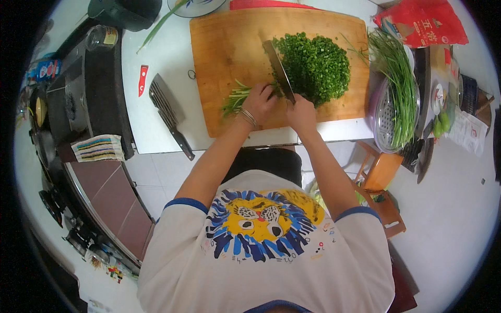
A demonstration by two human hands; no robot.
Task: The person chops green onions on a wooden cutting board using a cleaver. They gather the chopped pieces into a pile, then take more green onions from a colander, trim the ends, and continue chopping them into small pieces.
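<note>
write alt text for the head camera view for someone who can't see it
A person's right hand holds a knife beside a heap of chopped greens on a wooden board, while the left hand holds a bunch of green stalks. At right, long greens lie across a strainer.

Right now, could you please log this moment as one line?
left hand: holding thin green stalks; right hand: gripping dark metal knife; blade: left of chopped green heap; beneath: rectangular wooden board
</note>
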